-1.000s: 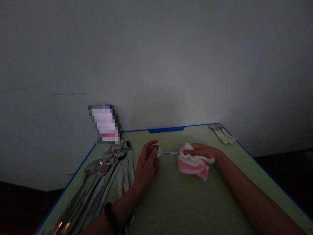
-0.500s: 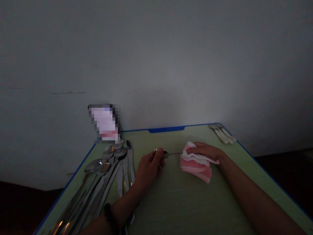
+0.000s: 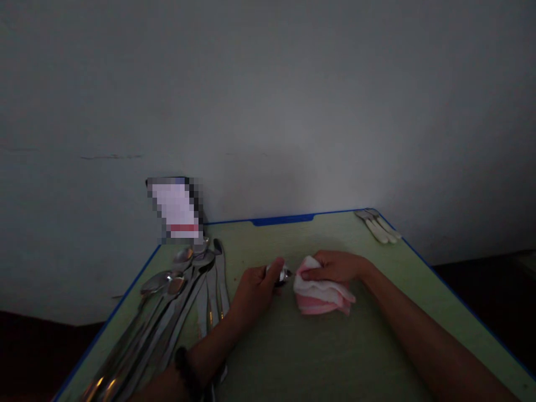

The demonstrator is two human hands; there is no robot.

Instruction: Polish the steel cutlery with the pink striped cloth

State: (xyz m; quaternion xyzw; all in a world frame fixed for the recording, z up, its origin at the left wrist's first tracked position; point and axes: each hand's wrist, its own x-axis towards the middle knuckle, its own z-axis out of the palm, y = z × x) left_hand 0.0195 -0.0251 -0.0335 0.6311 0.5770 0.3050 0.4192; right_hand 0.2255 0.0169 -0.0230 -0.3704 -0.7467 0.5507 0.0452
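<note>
My left hand (image 3: pixel 259 287) pinches a metal spoon (image 3: pixel 285 276) by its bowl, with the thumb on top. Most of the bowl sits behind my fingers. To the right, my right hand (image 3: pixel 337 266) is closed on a pink and white cloth (image 3: pixel 320 298), which wraps round the spoon's handle and hides nearly all of it. The cloth's lower folds hang loose toward the tabletop. Both hands are just above the table, close together, with a short gap between the left fingertips and the cloth.
A pile of metal spoons (image 3: pixel 167 307) and several table knives (image 3: pixel 221 273) lies at left, partly under my left forearm. A phone (image 3: pixel 176 209) with a blurred screen leans on the wall behind. Forks with white handles (image 3: pixel 379 228) lie at the far right corner of the green, blue-edged table (image 3: pixel 268 234).
My right hand and the cloth have moved left along the spoon's handle, toward the bowl and my left hand. The left hand has stayed nearly in place, still gripping the spoon.
</note>
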